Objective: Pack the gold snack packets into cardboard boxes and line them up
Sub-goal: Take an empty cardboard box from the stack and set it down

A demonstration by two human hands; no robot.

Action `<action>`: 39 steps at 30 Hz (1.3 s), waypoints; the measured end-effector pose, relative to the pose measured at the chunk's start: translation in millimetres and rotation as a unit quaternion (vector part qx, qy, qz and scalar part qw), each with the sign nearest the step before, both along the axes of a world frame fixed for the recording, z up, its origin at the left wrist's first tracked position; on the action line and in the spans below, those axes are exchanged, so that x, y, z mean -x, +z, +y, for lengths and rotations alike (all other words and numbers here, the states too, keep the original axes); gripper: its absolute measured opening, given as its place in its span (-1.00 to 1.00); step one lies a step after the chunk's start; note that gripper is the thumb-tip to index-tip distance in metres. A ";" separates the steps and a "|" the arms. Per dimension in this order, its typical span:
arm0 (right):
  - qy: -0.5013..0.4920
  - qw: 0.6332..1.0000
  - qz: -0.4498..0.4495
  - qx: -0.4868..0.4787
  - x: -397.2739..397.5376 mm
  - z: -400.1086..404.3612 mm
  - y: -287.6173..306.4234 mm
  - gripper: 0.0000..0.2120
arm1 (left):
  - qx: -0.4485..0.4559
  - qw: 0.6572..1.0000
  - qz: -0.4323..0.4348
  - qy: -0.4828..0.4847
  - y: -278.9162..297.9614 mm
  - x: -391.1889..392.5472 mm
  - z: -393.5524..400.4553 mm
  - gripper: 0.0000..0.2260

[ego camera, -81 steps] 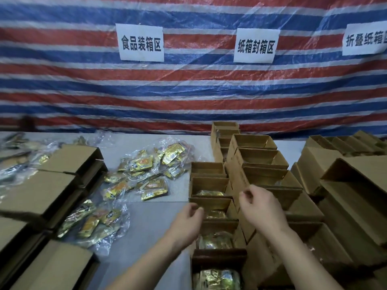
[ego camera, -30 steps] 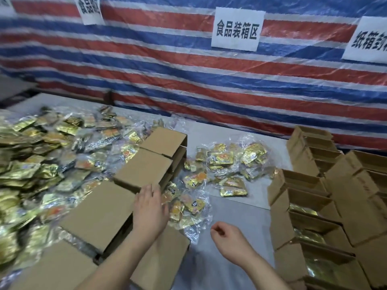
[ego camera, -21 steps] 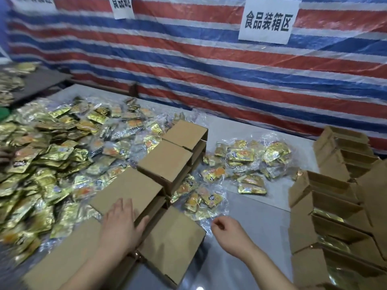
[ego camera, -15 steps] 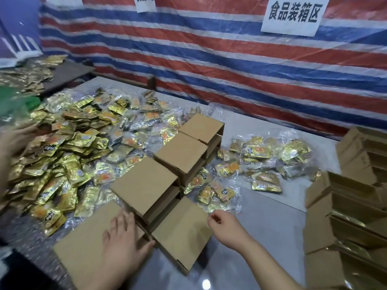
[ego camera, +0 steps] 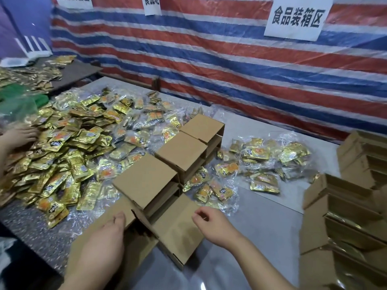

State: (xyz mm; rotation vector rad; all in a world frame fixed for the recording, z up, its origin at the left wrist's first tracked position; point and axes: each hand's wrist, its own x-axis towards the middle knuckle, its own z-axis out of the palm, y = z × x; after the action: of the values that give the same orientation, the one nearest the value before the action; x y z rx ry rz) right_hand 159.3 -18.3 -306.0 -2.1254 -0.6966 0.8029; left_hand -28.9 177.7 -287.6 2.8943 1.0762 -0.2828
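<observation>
A heap of loose gold snack packets (ego camera: pixel 69 147) covers the left of the table. A diagonal row of brown cardboard boxes (ego camera: pixel 146 181) lies on its side through the middle. My left hand (ego camera: pixel 102 239) lies flat on top of the nearest box (ego camera: pixel 109 212), fingertips at its front edge. My right hand (ego camera: pixel 213 227) hovers over a neighbouring box panel (ego camera: pixel 176 231), fingers curled, thumb meeting forefinger, nothing visible in it. More gold packets in clear plastic bags (ego camera: pixel 257 162) lie to the right of the row.
Open cardboard boxes (ego camera: pixel 345 216), some showing gold packets inside, are lined up at the right edge. Another person's hand (ego camera: pixel 18 135) rests on the heap at far left. A striped tarpaulin with paper signs (ego camera: pixel 295 17) hangs behind. Bare grey table (ego camera: pixel 261 237) lies between my right hand and the open boxes.
My view swung left from the open boxes to the packet heap. My left hand moved onto the nearest closed box and slid toward me; my right hand followed, staying curled.
</observation>
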 end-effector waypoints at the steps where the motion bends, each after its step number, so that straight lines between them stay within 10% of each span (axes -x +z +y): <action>1: 0.004 1.000 0.009 -0.015 1.6 -1.9 7.5 -0.81 | 0.016 1.000 -0.016 -0.012 12.8 -1.6 -5.6 -0.67; 9: 0.024 0.991 0.057 -0.116 12.0 -49.3 70.5 -0.63 | 0.082 0.983 -0.040 -0.160 73.9 -81.5 -83.6 -0.83; 14: -0.086 0.995 -0.041 0.034 -9.2 -118.0 66.7 -0.44 | 0.112 0.949 -0.030 -0.292 56.4 -153.6 -144.8 -0.82; 21: -0.250 0.959 -0.024 0.134 -25.1 -202.6 10.1 -0.74 | 0.115 0.917 -0.030 -0.381 4.5 -206.2 -212.4 -0.80; 39: -0.378 0.899 0.100 0.195 -18.1 -226.5 -105.0 -0.91 | 0.313 0.915 -0.103 -0.232 -127.8 -191.3 -195.1 -0.86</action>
State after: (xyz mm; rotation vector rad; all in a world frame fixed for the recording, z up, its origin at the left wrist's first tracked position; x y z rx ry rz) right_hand 177.4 -244.8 -411.0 -2.3418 0.4418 0.7271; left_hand 162.4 -17.4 -415.5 2.4575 0.1835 -0.2628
